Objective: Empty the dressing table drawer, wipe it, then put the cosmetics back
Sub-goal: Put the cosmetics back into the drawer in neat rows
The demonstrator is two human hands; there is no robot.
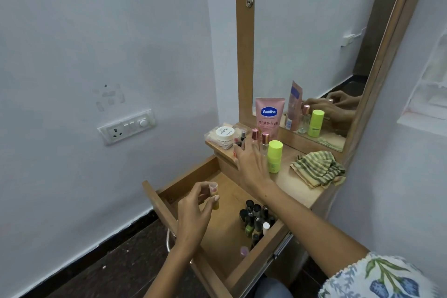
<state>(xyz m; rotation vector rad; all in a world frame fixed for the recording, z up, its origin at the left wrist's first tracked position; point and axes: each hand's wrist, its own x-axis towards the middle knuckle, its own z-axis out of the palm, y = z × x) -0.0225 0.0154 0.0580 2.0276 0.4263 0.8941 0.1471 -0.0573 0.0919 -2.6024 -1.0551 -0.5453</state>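
Observation:
The wooden drawer (183, 184) of the dressing table stands pulled out. Several dark nail-polish bottles (256, 219) stand at its right side, and a small pink-capped item (244, 251) lies near its front. My left hand (193, 215) hovers over the drawer and pinches a small yellow bottle with a clear cap (214, 195). My right hand (249, 164) reaches over the table top with fingers spread, at the rose-capped bottles (260, 138); whether it touches them I cannot tell. A lime-green bottle (275, 156) stands just right of that hand.
A pink Vaseline tube (269, 116) leans against the mirror (314, 43). A white jar (225, 132) sits on a clear box at the shelf's left end. A striped green cloth (318, 168) lies crumpled on the top at right. A wall socket (127, 127) is at left.

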